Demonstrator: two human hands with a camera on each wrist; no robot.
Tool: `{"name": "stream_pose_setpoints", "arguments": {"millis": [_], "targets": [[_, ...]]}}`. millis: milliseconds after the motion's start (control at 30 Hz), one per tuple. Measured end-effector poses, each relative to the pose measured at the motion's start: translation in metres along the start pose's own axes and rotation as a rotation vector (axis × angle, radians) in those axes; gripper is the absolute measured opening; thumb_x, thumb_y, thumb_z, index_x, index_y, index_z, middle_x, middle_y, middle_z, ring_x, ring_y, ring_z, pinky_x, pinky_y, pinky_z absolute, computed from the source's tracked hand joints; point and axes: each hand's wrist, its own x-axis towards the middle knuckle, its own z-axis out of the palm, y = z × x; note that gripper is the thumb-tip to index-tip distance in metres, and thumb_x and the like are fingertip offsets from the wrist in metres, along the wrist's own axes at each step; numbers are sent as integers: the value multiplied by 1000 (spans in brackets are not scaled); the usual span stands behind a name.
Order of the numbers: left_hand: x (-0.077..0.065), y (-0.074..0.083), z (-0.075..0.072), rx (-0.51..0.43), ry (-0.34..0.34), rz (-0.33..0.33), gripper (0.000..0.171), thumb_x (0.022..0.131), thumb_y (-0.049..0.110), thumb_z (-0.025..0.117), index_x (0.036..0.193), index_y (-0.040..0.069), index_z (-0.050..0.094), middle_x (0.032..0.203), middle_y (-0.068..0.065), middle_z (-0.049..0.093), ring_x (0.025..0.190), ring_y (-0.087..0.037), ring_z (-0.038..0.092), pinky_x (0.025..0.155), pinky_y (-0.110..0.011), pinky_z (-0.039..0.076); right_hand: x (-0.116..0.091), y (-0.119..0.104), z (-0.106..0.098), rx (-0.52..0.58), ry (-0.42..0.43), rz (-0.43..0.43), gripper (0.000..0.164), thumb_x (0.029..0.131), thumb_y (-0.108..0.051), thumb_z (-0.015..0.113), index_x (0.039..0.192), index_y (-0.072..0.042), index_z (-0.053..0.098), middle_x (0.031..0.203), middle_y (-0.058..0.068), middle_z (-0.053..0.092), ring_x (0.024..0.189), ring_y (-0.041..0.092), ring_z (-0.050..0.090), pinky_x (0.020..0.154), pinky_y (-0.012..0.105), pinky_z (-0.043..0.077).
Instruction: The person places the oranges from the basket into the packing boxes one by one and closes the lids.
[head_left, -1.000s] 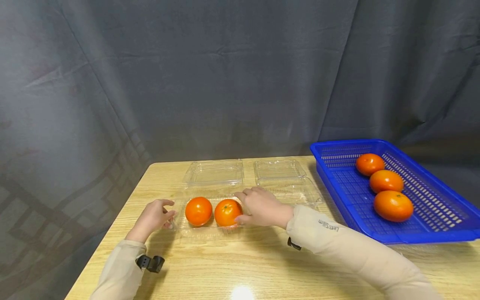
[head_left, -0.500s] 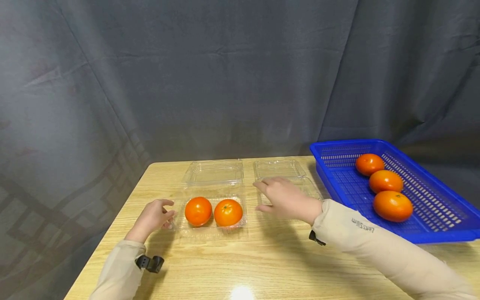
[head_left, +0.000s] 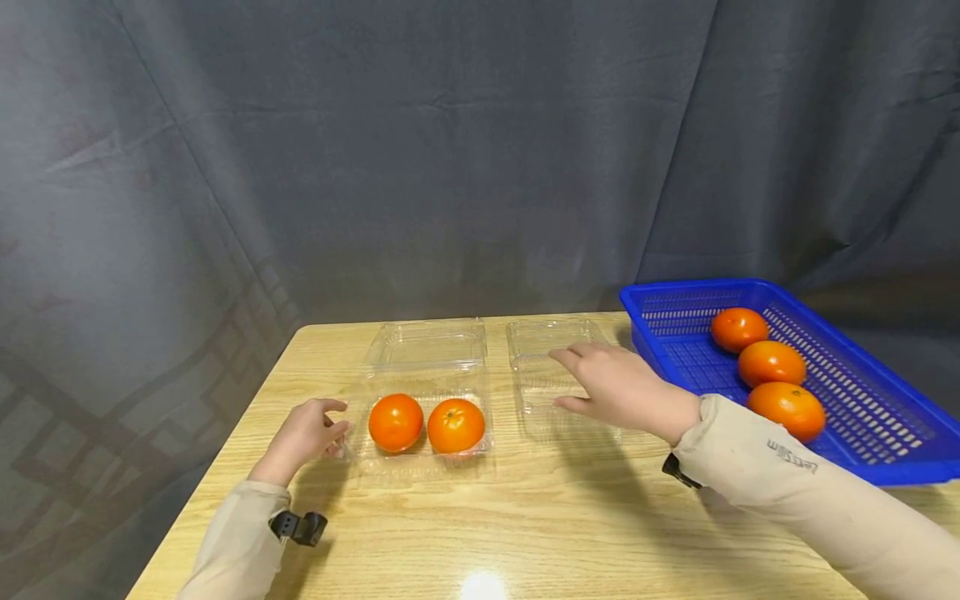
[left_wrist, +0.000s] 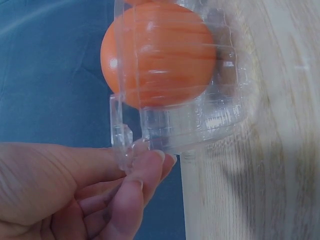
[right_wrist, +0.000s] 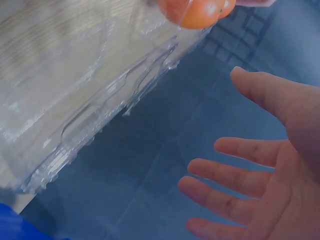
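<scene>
On the left of the table, a clear plastic clamshell container [head_left: 420, 467] lies with its lid [head_left: 429, 343] folded back. Two oranges [head_left: 395, 423] sit side by side in its base. My left hand [head_left: 300, 437] pinches the tab at the container's left edge between thumb and fingers, as the left wrist view shows close up. My right hand [head_left: 622, 387] hovers over a second clear clamshell [head_left: 543, 404], which also lies with its lid back. Its fingers are spread with nothing between them in the right wrist view.
To the right stands a blue plastic basket [head_left: 686, 354] with three oranges [head_left: 772, 364] in a row along its middle. The right forearm crosses in front of its near left corner. A grey curtain [head_left: 465, 167] hangs behind the wooden table [head_left: 420, 542].
My right hand has left the right orange in the container and moved right, over the second clamshell toward the basket. My left hand stays at the container's edge.
</scene>
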Motion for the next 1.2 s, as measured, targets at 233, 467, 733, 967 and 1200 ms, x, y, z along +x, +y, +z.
{"name": "stream_pose_setpoints", "arguments": {"millis": [233, 467, 733, 967, 1200], "targets": [[0, -1, 1, 0, 4, -2, 40, 87, 4, 55, 123, -13, 46, 72, -11, 63, 50, -11, 57, 52, -28, 50, -10, 13, -8, 20, -16, 35, 55, 78, -34, 70, 119, -1, 56, 109, 16, 62, 97, 32, 61, 81, 44, 50], [0, -2, 1, 6, 10, 0, 40, 87, 4, 56, 122, -14, 47, 71, -11, 64, 50, -11, 57, 51, -27, 50, -19, 33, -11, 50, -50, 83, 55, 78, -31, 70, 120, 1, 54, 106, 17, 60, 90, 32, 61, 71, 46, 52], [0, -1, 0, 6, 8, 2, 40, 87, 4, 56, 122, -14, 47, 71, -11, 64, 51, -12, 58, 51, -27, 50, -29, 55, -13, 25, -55, 121, 56, 76, -30, 71, 117, 5, 55, 103, 23, 62, 88, 35, 62, 73, 47, 52], [0, -1, 0, 1, 16, 3, 40, 87, 3, 56, 121, -14, 47, 70, -11, 64, 51, -12, 58, 51, -27, 50, -34, 73, -17, -13, -137, 193, 60, 79, -34, 68, 120, 5, 53, 111, 29, 59, 99, 44, 57, 79, 52, 49], [1, -2, 2, 3, 13, -2, 40, 87, 4, 57, 122, -14, 47, 71, -11, 65, 52, -15, 60, 52, -27, 51, -41, 98, -16, -22, -248, 261, 65, 78, -38, 68, 122, 7, 50, 112, 31, 57, 102, 48, 53, 79, 57, 47]]}}
